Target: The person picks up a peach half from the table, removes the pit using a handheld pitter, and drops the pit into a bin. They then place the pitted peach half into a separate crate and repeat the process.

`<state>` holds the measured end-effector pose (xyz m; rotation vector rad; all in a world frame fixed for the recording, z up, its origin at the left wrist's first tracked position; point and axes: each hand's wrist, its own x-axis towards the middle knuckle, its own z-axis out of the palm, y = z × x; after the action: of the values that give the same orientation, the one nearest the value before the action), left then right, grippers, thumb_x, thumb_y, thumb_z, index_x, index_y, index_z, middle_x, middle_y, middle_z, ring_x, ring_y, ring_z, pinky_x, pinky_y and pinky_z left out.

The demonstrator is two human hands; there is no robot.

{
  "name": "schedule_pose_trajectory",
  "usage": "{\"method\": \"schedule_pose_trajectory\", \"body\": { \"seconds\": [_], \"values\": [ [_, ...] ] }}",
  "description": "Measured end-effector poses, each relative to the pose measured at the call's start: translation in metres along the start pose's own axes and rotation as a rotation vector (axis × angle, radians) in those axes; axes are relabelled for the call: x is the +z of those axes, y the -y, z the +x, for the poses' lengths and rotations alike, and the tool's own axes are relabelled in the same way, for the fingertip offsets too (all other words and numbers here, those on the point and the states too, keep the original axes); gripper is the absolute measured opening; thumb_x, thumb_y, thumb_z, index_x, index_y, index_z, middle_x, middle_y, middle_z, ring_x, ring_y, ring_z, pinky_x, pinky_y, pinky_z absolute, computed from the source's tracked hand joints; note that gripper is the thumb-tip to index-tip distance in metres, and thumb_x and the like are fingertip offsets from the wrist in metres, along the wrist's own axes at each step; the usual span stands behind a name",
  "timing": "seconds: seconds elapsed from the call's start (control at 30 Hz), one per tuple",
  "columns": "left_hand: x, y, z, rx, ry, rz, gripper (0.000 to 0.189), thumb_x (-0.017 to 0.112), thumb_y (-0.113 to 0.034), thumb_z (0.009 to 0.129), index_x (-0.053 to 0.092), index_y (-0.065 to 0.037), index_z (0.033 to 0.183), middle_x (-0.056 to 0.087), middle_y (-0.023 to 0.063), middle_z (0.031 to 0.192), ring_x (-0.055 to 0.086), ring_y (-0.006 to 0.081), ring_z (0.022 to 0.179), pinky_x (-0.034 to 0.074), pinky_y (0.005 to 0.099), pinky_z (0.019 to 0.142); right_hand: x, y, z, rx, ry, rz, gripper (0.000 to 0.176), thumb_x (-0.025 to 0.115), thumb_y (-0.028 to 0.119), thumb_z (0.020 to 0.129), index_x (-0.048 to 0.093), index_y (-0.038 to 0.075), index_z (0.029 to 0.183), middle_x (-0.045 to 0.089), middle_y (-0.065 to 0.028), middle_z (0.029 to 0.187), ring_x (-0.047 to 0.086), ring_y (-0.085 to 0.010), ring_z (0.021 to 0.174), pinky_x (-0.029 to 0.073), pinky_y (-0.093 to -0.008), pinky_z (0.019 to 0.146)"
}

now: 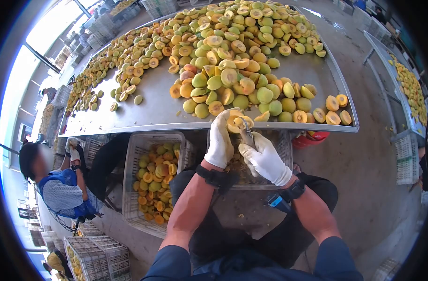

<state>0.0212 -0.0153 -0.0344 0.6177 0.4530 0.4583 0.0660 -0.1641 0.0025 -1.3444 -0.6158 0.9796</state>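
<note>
My left hand (220, 139), in a white glove, grips a halved yellow peach (233, 123) just off the table's front edge. In my gloved right hand (266, 158) is a metal pitting tool (246, 133) with a curved tip. That tip touches the cut side of the peach half; whether its stone is still in cannot be made out. Behind both hands, a large heap of peach halves (229, 77) covers much of the metal table (153, 115). Below my hands sits a crate (285, 146), partly hidden by them, with scraps inside.
Left of my knees stands a white plastic crate (128, 187) of peach halves. A co-worker (66, 187) in a blue apron sits farther left, near stacked crates (94, 256). Something red (310, 138) is under the table's right end. Another table (380, 51) holds fruit at far right.
</note>
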Motion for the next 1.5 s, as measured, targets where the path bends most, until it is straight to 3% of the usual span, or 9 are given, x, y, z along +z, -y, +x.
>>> {"method": "schedule_pose_trajectory", "body": {
  "seconds": [0.07, 0.23, 0.4, 0.67, 0.97, 1.07, 1.23, 1.37, 1.5],
  "values": [
    [0.003, -0.01, -0.006, -0.037, 0.035, -0.018, 0.039, 0.044, -0.023, 0.097, 0.053, 0.0, 0.128, 0.064, 0.0142, 0.11, 0.064, 0.0271, 0.097, 0.056, 0.0392, 0.082, -0.007, -0.003, -0.002, -0.418, -0.177, -0.532, 0.017, 0.068, 0.013, 0.086, 0.052, 0.006, 0.085, 0.051, -0.012, 0.068, 0.062, -0.0294, 0.065, 0.051, -0.0424, 0.06],
    [-0.002, -0.029, -0.022, -0.037, 0.038, 0.119, 0.041, 0.045, -0.016, 0.091, 0.051, 0.0, 0.129, 0.059, 0.0157, 0.119, 0.063, 0.0273, 0.105, 0.056, 0.0462, 0.087, -0.03, -0.01, -0.007, -0.669, -0.333, -1.124, 0.019, 0.067, 0.007, 0.077, 0.053, 0.011, 0.089, 0.057, -0.0113, 0.082, 0.062, -0.0345, 0.07, 0.05, -0.0446, 0.058],
    [-0.014, -0.043, -0.027, -0.019, 0.027, 0.297, 0.052, 0.045, -0.014, 0.08, 0.055, 0.0, 0.129, 0.064, 0.0143, 0.116, 0.067, 0.0284, 0.094, 0.055, 0.0344, 0.074, -0.044, -0.006, -0.01, -0.355, -0.178, -1.422, 0.054, 0.059, 0.008, 0.083, 0.053, 0.021, 0.135, 0.061, -0.0151, 0.096, 0.067, -0.035, 0.079, 0.054, -0.0448, 0.067],
    [-0.033, -0.041, -0.036, -0.041, 0.209, 0.466, 0.051, 0.04, -0.015, 0.082, 0.057, 0.005, 0.126, 0.067, 0.0181, 0.114, 0.068, 0.0245, 0.097, 0.055, 0.03, 0.074, -0.029, -0.008, -0.013, -0.109, -0.058, -1.36, 0.054, 0.059, 0.021, 0.09, 0.048, 0.021, 0.143, 0.063, -0.0154, 0.095, 0.065, -0.0363, 0.081, 0.053, -0.0472, 0.073],
    [-0.027, -0.044, -0.037, -0.292, 0.002, 0.582, 0.041, 0.044, -0.026, 0.098, 0.059, 0.003, 0.123, 0.071, 0.0145, 0.098, 0.069, 0.02, 0.082, 0.056, 0.0287, 0.069, -0.032, -0.012, -0.012, -0.024, 0.083, -1.323, 0.062, 0.053, 0.016, 0.09, 0.037, 0.021, 0.15, 0.067, -0.0186, 0.09, 0.066, -0.0397, 0.08, 0.053, -0.0484, 0.072],
    [-0.036, -0.03, -0.029, -0.063, 0.093, 0.631, 0.044, 0.044, -0.033, 0.101, 0.061, 0.004, 0.118, 0.072, 0.0129, 0.095, 0.067, 0.0158, 0.076, 0.053, 0.0241, 0.067, -0.035, -0.013, -0.008, 0.047, 0.113, -1.291, 0.065, 0.046, 0.014, 0.092, 0.029, 0.017, 0.155, 0.069, -0.0208, 0.101, 0.068, -0.0372, 0.091, 0.054, -0.0466, 0.08],
    [-0.014, -0.018, -0.039, 0.084, 0.165, 1.38, 0.031, 0.067, -0.022, 0.091, 0.067, -0.001, 0.113, 0.072, 0.0097, 0.095, 0.066, 0.0151, 0.08, 0.054, 0.029, 0.072, -0.038, -0.011, -0.009, 0.027, -0.043, -1.329, 0.036, 0.053, 0.012, 0.086, 0.059, 0.001, 0.12, 0.069, -0.0193, 0.087, 0.067, -0.0402, 0.082, 0.053, -0.0488, 0.071],
    [-0.013, -0.003, -0.039, 0.734, 0.355, 1.663, 0.032, 0.072, -0.028, 0.085, 0.071, -0.012, 0.113, 0.07, 0.0105, 0.08, 0.068, 0.0301, 0.073, 0.055, 0.0368, 0.067, -0.038, -0.011, -0.009, -0.061, -0.014, -1.332, 0.03, 0.053, 0.012, 0.086, 0.062, 0.001, 0.112, 0.069, -0.0198, 0.086, 0.067, -0.0397, 0.081, 0.053, -0.0489, 0.07],
    [-0.021, 0.002, -0.027, 0.611, 0.253, 1.59, 0.026, 0.071, -0.028, 0.087, 0.074, -0.011, 0.106, 0.07, 0.0102, 0.078, 0.069, 0.0296, 0.071, 0.055, 0.0366, 0.065, -0.036, -0.012, -0.009, -0.036, -0.015, -1.408, 0.025, 0.052, 0.013, 0.087, 0.063, 0.002, 0.107, 0.07, -0.0191, 0.085, 0.068, -0.0385, 0.081, 0.054, -0.0482, 0.069]
  ]
}}
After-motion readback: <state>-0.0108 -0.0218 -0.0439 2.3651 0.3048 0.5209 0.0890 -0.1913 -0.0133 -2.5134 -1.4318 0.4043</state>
